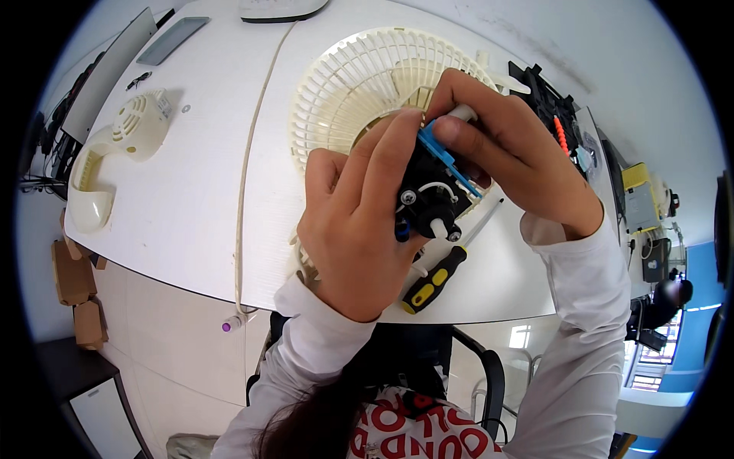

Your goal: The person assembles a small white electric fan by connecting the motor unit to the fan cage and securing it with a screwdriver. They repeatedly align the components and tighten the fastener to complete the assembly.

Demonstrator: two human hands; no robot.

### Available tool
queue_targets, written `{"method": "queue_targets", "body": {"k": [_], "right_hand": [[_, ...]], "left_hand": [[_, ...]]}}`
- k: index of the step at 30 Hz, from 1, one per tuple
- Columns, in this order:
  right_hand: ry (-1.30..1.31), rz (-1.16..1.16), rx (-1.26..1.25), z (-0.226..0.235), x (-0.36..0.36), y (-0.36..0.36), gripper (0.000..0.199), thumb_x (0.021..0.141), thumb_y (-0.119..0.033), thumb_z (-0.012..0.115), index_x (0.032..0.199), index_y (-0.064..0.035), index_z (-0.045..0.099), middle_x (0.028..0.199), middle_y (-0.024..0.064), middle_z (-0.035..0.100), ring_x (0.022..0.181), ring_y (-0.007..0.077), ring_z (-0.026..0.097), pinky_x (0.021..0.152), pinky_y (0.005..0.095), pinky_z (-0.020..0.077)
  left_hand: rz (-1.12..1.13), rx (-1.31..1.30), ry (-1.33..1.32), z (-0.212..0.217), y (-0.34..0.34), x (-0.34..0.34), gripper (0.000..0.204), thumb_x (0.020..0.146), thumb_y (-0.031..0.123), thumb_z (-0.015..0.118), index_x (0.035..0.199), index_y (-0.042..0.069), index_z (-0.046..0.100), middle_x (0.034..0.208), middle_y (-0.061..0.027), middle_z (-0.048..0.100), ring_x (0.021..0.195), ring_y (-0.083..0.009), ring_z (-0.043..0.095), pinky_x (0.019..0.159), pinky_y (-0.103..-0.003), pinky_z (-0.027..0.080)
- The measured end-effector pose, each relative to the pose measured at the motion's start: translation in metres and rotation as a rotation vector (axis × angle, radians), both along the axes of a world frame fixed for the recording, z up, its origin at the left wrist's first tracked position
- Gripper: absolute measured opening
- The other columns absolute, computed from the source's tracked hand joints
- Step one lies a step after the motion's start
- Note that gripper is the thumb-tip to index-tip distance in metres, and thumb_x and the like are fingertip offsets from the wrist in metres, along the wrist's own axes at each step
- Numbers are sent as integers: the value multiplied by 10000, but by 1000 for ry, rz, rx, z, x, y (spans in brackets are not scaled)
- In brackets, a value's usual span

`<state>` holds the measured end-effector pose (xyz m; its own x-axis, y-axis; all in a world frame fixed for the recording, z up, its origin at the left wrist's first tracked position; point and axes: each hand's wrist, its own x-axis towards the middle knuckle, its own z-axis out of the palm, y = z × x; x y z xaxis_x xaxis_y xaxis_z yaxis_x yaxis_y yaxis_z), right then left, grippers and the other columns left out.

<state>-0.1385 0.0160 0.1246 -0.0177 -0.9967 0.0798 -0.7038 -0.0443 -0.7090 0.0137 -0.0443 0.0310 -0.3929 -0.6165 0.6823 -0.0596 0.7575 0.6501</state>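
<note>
My left hand (355, 222) is closed round a black fan motor (430, 187), above the near part of the white table. A white shaft and silver screws show at the motor's lower end. Along its right side runs a blue plastic piece (451, 164). My right hand (527, 153) is closed too, its thumb and fingers at the upper end of the blue piece, by a whitish cylindrical part (462, 113). What its fingertips press on is partly hidden. Behind both hands lies a cream fan grille (336, 88). Below them rests a black and yellow screwdriver (434, 283).
A cream curved fan housing (141, 126) lies at the left of the table (199, 183). A pale cord (246, 176) crosses the tabletop and hangs over the near edge. Black tool trays (547, 96) line the far right. A chair armrest (489, 375) stands below the table edge.
</note>
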Motion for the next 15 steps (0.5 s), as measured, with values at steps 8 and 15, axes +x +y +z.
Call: {"method": "queue_targets", "body": {"k": [8, 15], "right_hand": [[137, 78, -129, -5, -4, 0, 155, 1019, -191, 480, 1035, -37, 495, 649, -15, 489, 542, 32, 410, 502, 191, 323], [244, 23, -213, -12, 9, 3, 135, 1015, -147, 459, 1058, -19, 469, 649, 50, 513, 562, 91, 448, 539, 231, 354]], "left_hand": [[-28, 9, 14, -1, -2, -3, 759, 544, 121, 904, 1233, 123, 584, 1027, -20, 665, 828, -217, 506, 717, -314, 460], [-26, -21, -6, 0, -2, -3, 763, 549, 102, 904, 1237, 124, 576, 1032, -27, 664, 840, -223, 510, 727, -323, 451]]}}
